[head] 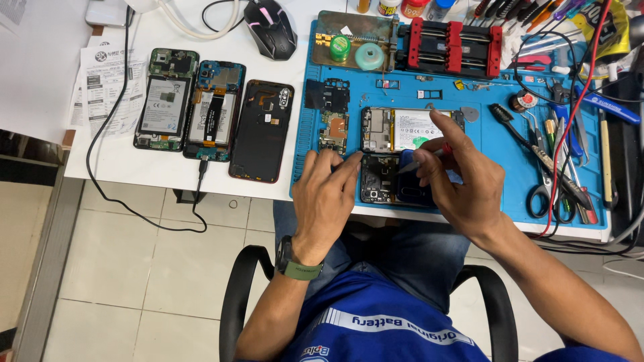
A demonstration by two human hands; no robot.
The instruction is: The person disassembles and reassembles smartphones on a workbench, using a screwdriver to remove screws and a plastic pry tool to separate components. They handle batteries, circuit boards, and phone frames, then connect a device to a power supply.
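My left hand [325, 194] rests on the blue work mat [496, 167], fingertips touching the left edge of a dark phone back cover [382, 181]. My right hand [463, 177] holds a small screwdriver [422, 161] with a blue and red grip, its tip pointing down at that cover. The index finger stretches over an opened phone [402, 129] showing a white battery. A loose circuit board [333, 132] and a black shield piece [327, 95] lie to the left of it.
Three opened phones [213, 110] lie on the white table at left, one with a cable plugged in. A black mouse [270, 28] sits at the back. Red clamp holder [449, 47], scissors [540, 194], tweezers and cables crowd the right side.
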